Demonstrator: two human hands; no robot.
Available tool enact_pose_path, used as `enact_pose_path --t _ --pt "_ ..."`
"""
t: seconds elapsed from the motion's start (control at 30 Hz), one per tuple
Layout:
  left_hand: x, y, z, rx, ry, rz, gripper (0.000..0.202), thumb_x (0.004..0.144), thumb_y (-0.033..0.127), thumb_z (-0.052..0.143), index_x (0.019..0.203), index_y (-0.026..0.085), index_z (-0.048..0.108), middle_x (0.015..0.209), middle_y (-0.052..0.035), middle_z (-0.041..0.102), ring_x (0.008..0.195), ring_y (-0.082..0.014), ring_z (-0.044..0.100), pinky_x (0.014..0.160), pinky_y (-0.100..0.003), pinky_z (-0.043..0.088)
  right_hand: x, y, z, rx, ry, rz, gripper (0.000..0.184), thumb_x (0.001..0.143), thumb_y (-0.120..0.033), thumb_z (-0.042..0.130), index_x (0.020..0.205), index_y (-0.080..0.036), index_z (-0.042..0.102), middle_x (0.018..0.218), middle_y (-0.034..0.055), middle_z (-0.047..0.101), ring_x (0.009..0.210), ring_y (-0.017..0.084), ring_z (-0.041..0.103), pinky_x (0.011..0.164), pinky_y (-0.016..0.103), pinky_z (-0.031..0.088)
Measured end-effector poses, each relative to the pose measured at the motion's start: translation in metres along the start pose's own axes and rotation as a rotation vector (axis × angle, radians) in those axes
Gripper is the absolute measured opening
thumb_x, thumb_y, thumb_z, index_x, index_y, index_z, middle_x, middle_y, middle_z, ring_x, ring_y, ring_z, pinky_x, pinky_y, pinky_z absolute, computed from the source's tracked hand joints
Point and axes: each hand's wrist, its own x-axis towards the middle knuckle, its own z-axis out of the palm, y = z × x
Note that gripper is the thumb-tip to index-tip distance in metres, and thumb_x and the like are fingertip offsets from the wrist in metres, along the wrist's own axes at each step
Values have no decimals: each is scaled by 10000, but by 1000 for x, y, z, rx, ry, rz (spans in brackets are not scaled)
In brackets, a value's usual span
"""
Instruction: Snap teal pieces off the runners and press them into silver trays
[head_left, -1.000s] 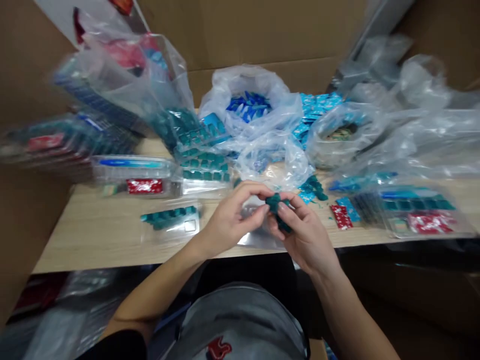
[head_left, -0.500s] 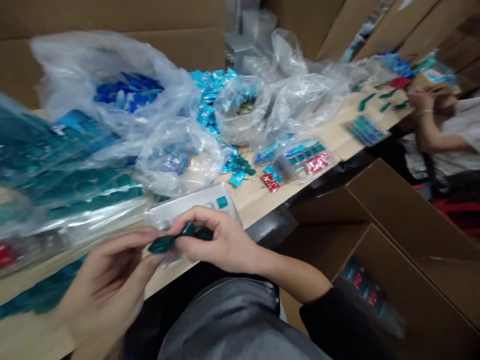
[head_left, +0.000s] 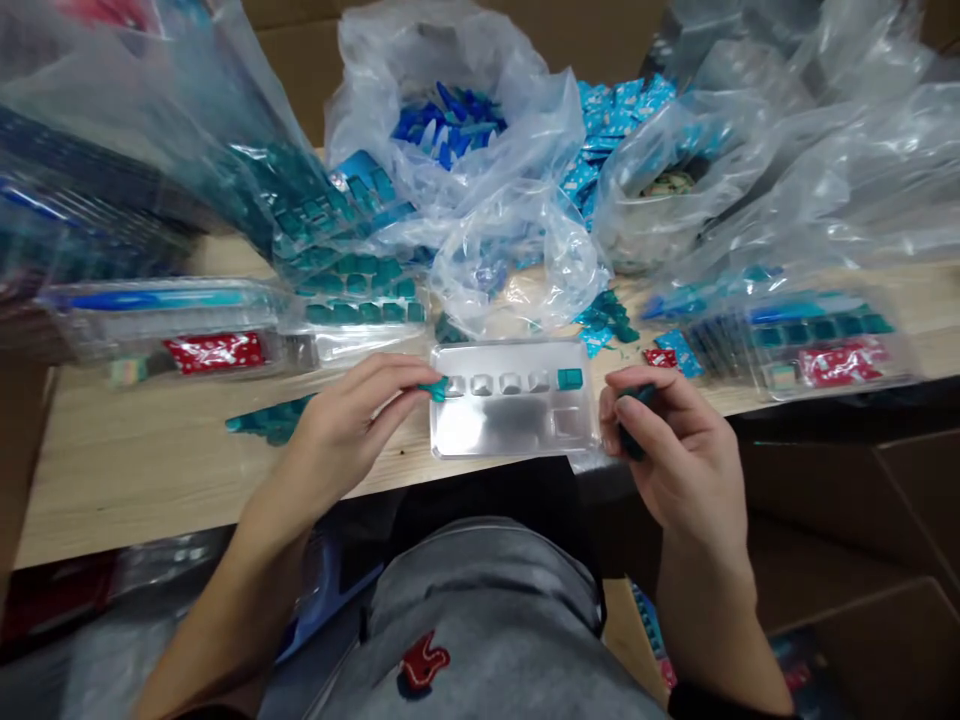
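Note:
A clear plastic blister tray (head_left: 495, 425) lies on the table edge in front of me, with a row of square humps along its upper half. One small teal square piece (head_left: 570, 379) sits at the right end of that row. My left hand (head_left: 337, 425) pinches another small teal piece (head_left: 435, 389) between thumb and fingertips, at the row's left end. Just right of the tray, my right hand (head_left: 679, 440) is closed around dark teal pieces (head_left: 636, 420), partly hidden by the fingers.
Filled blister packs (head_left: 165, 315) stand at the left, and more packs (head_left: 825, 340) at the right. Behind the tray are plastic bags (head_left: 517, 270), one with blue pieces (head_left: 450, 125), and blue sachets (head_left: 622, 115). Loose teal strips (head_left: 274, 420) lie left. Cardboard boxes (head_left: 847, 520) stand below right.
My view has swung left, onto the tray. My hands, together at the dark teal pieces before, are now apart: the left with one piece at the tray, the right with the others beside it.

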Motion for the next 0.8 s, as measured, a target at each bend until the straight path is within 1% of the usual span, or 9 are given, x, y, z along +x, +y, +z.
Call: enact_pose_path --t 0.1,0.2,0.3,0.4,0.5,0.57,0.63,0.7,0.8 --pt "8 6 8 66 -36 75 157 943 142 550 1077 185 621 1022 -49 697 992 -167 666 877 -295 546 -3 1 -3 -37 10 12 128 893 -253 672 996 -306 725 755 -47 619 597 48 540 560 173 432" --pt "11 9 11 131 -91 144 141 957 157 528 1073 163 609 1013 -66 690 979 -176 659 870 -306 542 -5 2 -5 -83 -8 45 234 882 -247 684 1098 -329 722 822 -39 630 639 49 545 605 184 449" --pt "10 6 12 146 -108 152 153 970 164 504 1088 170 601 1015 -65 689 961 -174 660 857 -306 543 -4 4 -1 8 -113 124 313 896 -237 655 1192 -333 692 945 -17 656 679 53 555 603 192 456" --pt "9 -1 14 168 -93 143 136 974 197 506 1067 204 605 984 -42 698 923 -184 662 819 -324 542 -1 6 11 138 -213 194 295 903 -220 623 1188 -267 682 941 7 678 645 56 560 563 199 448" --pt "9 1 13 225 -78 140 139 964 234 531 1068 227 624 1030 -45 701 971 -227 649 845 -386 519 2 8 27 241 -257 193 221 878 -225 650 1098 -222 640 862 4 702 591 60 578 526 196 440" --pt "8 11 12 183 -46 99 183 944 247 574 1121 241 619 1078 -49 692 1023 -239 637 878 -402 508 3 7 35 300 -256 180 143 861 -247 675 978 -212 600 795 -13 698 554 57 578 497 183 426" --pt "8 25 12 44 -8 51 254 931 238 597 1185 256 590 1099 -37 684 1047 -221 631 890 -379 516 3 4 42 310 -235 187 172 831 -286 715 886 -202 575 726 -31 670 521 54 562 482 179 420" --pt "9 40 14 -73 21 44 293 923 228 613 1209 264 566 1086 -18 683 1030 -191 634 881 -340 531 2 0 46 275 -215 199 238 775 -323 772 838 -193 583 684 -47 630 501 50 542 495 188 438" --pt "12 55 17 -88 42 93 269 913 230 635 1172 267 574 1019 -6 686 960 -164 652 841 -302 549 1 -3 49 213 -198 193 291 707 -354 827 802 -190 606 655 -66 585 490 44 520 530 202 457"
